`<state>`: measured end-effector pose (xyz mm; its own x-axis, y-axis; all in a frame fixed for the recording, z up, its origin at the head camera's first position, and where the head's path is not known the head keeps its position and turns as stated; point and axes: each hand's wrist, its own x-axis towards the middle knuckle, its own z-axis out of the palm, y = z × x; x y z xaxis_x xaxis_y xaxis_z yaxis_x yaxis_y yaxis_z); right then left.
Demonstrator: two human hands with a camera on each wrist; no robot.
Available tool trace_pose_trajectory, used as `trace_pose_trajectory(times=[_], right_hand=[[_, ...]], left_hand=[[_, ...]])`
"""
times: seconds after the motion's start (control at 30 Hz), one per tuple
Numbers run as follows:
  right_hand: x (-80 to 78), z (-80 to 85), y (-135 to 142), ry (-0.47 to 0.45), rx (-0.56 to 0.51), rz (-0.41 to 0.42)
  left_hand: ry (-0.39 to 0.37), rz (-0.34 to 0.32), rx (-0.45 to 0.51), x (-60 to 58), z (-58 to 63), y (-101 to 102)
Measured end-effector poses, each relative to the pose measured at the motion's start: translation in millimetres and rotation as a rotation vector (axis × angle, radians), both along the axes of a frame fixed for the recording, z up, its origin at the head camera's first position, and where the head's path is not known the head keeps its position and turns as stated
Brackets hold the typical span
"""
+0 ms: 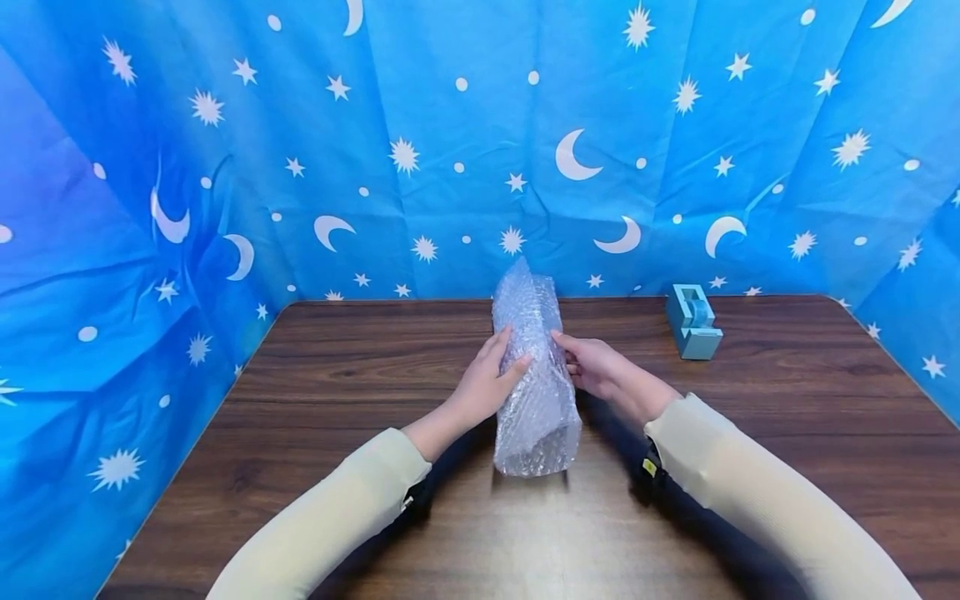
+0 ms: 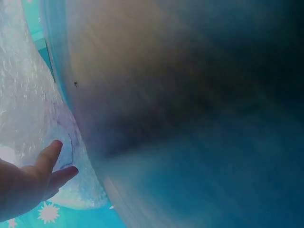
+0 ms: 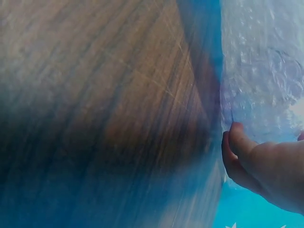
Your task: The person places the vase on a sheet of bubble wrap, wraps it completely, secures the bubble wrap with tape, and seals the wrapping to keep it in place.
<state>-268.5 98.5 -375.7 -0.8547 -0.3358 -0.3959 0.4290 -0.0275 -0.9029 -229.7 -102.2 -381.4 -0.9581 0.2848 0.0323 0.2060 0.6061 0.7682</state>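
Observation:
A bundle of clear bubble wrap (image 1: 534, 417) lies lengthwise at the middle of the wooden table, with its near end open and crumpled. Whatever it may enclose is hidden by the film. Fingers fairly straight, my left hand (image 1: 483, 383) rests on the bundle's left side; the left wrist view shows thumb and finger spread over the film. On the opposite side, my right hand (image 1: 600, 367) pinches the wrap's right edge between thumb and fingers. The pinch also shows in the right wrist view, where the bubble wrap (image 3: 266, 71) stands above the thumb.
A light-blue tape dispenser (image 1: 694, 323) sits at the back right of the brown wooden table (image 1: 337, 400). Blue cloth (image 1: 465, 125) with white moons and stars hangs behind the table and along both sides.

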Motion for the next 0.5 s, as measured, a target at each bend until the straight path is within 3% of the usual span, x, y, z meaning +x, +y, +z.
trace_pose_trajectory(times=[0.27, 0.5], right_hand=[[2.7, 1.3, 2, -0.001, 0.004, -0.004], [10.4, 3.0, 8, -0.019, -0.006, -0.021]], left_hand=[[-0.036, -0.040, 0.011, -2.6, 8.7, -7], [-0.024, -0.062, 0.003, -0.1, 6.3, -4]])
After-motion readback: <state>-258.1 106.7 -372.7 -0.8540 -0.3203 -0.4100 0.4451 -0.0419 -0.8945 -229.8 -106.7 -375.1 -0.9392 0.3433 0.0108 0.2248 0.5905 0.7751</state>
